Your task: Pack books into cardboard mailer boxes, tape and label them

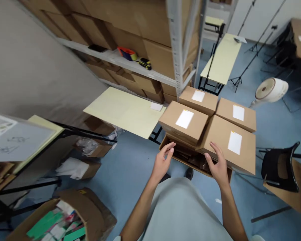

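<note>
Desk, one, pale yellow: beyond and left of the open carton. Left hand, mine: by the carton's left end, loosely open, thumb parted from fingers, holding nothing. Front-left box, brown, labelled: above the carton's left part. Back-left box, labelled: behind it, on the carton's far side. Right hand, mine: above the carton's near right side, wide open, gripping nothing; contact with the front-right box I cannot tell. That box: above the carton's right part. Back-right box: far right of the carton. Handling, my judgement: flat palms on opposite walls, even pressure, boxes kept level, fingertips clear of the carton's rim.
</note>
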`<action>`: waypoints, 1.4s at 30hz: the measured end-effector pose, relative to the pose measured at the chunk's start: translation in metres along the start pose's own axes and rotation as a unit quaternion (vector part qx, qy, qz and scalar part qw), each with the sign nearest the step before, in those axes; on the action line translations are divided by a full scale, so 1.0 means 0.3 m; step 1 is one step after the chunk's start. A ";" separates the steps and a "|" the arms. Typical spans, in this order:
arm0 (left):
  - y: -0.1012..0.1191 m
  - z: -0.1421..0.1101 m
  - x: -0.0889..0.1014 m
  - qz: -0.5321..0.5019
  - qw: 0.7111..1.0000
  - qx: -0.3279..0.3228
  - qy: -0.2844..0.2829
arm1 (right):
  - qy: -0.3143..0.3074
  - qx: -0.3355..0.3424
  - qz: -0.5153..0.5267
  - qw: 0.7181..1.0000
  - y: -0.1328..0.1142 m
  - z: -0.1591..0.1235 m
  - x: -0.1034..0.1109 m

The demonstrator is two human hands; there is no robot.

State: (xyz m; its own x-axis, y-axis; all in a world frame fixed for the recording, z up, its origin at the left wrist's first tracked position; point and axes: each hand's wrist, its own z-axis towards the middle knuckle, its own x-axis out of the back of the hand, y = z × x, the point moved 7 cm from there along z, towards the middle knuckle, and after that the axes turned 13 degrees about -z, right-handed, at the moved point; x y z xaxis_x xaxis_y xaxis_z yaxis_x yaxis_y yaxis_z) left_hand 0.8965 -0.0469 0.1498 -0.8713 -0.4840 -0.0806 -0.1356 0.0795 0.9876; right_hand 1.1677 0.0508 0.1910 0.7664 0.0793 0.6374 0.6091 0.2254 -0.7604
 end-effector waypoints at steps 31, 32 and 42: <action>0.177 -0.115 2.564 -0.095 0.844 -0.067 0.524 | -0.467 0.274 0.100 0.835 -1.959 -0.155 -2.409; 0.187 -0.094 2.635 -0.091 0.839 -0.064 0.533 | -0.478 0.282 0.100 0.826 -2.021 -0.147 -2.476; 0.146 -0.034 3.206 -0.119 0.793 -0.035 0.596 | -0.582 0.373 0.058 0.720 -2.499 -0.278 -3.140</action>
State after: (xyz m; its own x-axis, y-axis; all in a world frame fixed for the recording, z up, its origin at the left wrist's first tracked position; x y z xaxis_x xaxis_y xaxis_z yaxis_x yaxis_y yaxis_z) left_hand 0.0573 -0.5181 0.1167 0.2466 -0.9615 -0.1216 -0.1657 -0.1655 0.9722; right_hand 0.0062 -0.2740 0.1503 -0.1508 0.8029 0.5767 -0.0566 0.5754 -0.8159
